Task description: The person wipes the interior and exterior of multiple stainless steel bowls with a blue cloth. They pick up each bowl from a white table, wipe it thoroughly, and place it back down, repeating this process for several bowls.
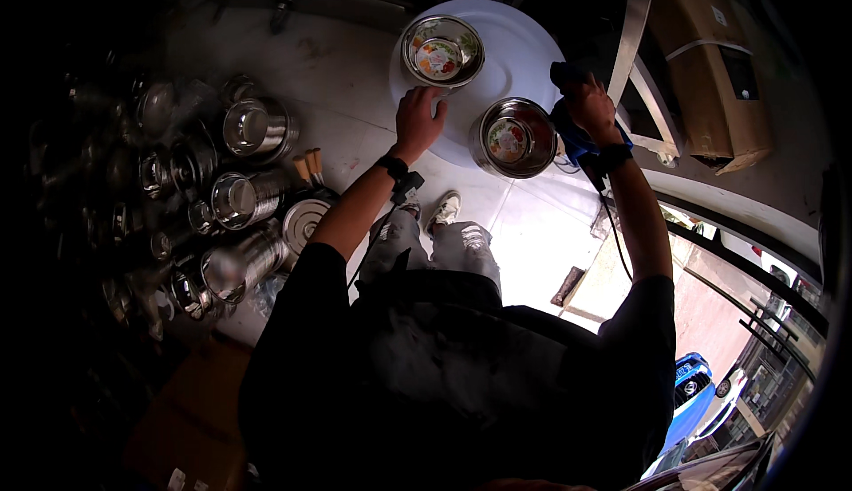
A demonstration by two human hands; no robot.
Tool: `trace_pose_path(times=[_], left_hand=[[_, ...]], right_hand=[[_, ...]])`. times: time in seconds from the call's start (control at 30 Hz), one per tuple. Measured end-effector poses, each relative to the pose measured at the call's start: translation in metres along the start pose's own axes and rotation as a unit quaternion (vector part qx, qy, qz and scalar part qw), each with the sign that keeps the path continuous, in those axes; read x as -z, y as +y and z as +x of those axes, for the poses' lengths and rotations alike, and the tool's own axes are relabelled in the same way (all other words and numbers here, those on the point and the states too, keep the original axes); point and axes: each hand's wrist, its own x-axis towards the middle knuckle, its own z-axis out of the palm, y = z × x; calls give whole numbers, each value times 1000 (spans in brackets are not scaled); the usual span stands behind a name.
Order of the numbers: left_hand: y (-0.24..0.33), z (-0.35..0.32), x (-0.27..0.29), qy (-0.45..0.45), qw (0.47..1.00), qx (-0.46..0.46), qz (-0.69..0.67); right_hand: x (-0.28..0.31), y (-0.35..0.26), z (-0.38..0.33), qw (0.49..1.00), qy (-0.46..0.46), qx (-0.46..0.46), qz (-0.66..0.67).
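Two shiny steel bowls with colourful printed labels inside stand on a round white tabletop [519, 39]. My left hand [419, 123] is at the near edge of the far-left bowl [442, 51]; its thumb is apart from the fingers, and nothing shows in its grasp. The fingertips are close to the rim, though contact is hard to make out. My right hand [589, 108] is closed around a black-and-blue object [572, 134], partly covered by the hand and too dark to name. That object is just right of the nearer steel bowl [516, 138].
Many steel pots [244, 198] and lids crowd the floor on the left, beside two wooden handles [308, 166]. A cardboard box [714, 74] stands at the right behind a metal frame [652, 105]. Bright pavement and a blue vehicle [692, 393] show at lower right.
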Motion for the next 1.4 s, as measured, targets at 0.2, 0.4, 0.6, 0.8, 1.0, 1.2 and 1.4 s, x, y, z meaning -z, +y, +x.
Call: trace_pose_path(times=[0.2,0.4,0.6,0.8,1.0,1.2,1.4], left_hand=[[-83,70,12,19,974,226,15],[-63,99,13,-63,977,185,81],[-61,96,13,-55,978,174,103],[-70,107,23,-31,989,135,51],[-46,112,56,0,968,183,-173],[-43,92,85,-19,867,182,-464],[-16,34,131,-188,702,309,-613]], right_hand=[[-19,-77,106,998,-57,13,-17],[-58,-130,147,990,-120,-41,-65],[-53,-138,153,980,-183,-75,-16],[-29,-141,151,977,-180,-112,7],[8,-123,133,972,-86,-102,194],[32,-130,80,927,-9,-47,373],[44,-152,3,868,-80,-14,490]])
